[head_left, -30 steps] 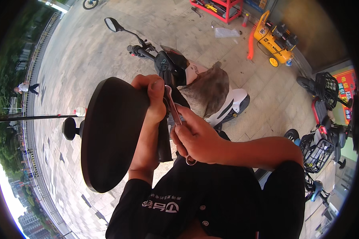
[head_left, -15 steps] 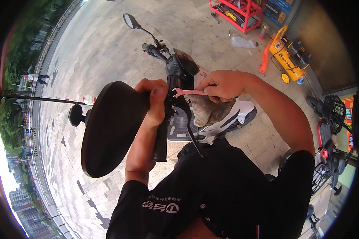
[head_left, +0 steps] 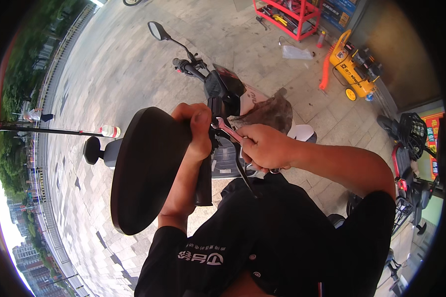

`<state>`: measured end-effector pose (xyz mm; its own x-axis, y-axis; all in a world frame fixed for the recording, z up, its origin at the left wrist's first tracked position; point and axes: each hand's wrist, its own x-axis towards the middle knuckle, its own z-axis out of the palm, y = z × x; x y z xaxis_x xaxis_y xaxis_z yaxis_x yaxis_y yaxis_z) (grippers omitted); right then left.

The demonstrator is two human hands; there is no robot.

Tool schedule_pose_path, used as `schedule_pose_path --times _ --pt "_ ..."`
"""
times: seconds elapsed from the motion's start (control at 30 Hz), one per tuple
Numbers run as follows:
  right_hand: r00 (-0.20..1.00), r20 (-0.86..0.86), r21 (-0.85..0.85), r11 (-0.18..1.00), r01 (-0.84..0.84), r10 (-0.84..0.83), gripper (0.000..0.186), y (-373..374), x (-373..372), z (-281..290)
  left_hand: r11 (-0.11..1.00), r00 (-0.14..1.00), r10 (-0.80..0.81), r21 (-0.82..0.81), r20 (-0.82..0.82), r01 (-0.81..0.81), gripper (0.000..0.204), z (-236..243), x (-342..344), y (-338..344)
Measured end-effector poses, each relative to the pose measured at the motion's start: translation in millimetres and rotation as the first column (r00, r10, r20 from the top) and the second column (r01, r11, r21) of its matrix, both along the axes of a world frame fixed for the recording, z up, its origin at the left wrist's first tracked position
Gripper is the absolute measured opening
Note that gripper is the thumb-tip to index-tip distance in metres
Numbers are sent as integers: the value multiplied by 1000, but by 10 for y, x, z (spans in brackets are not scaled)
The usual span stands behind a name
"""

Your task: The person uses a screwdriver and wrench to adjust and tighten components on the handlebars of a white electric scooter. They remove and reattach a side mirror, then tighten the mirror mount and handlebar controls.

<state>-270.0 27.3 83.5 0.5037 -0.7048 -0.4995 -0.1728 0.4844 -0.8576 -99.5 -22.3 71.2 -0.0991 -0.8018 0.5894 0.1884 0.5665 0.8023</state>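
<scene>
My left hand is closed behind a large black rear-view mirror, apparently around its stem, which is mostly hidden. My right hand grips an open-end wrench, fist wrapped around the handle. The wrench's jaw sits at the mirror mount beside my left fingers; whether it is seated on a nut I cannot make out. Below the mount run the black handlebar grip and the brake lever. All belong to an electric scooter, whose other mirror stands at the far side.
A grey-brown rag drapes over the scooter's white front. Beyond stand a red tool cart and a yellow air compressor with an orange coiled hose. More two-wheelers line the right. A pole reaches in from the left.
My right hand has swung the wrench handle down toward my body, from nearly level to slanting. The held mirror has shifted slightly right and down in view. More of the rag shows.
</scene>
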Motion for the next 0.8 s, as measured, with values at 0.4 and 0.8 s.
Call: schedule_pose_path --times 0.4,0.8 --pt "908 330 157 964 217 -258 35 504 157 -48 997 990 76 -27 119 -73 21 -24 25 7" --pt "949 -160 -26 960 -278 271 30 -463 -441 -70 1000 999 25 -18 29 -24 23 -11 17 -2"
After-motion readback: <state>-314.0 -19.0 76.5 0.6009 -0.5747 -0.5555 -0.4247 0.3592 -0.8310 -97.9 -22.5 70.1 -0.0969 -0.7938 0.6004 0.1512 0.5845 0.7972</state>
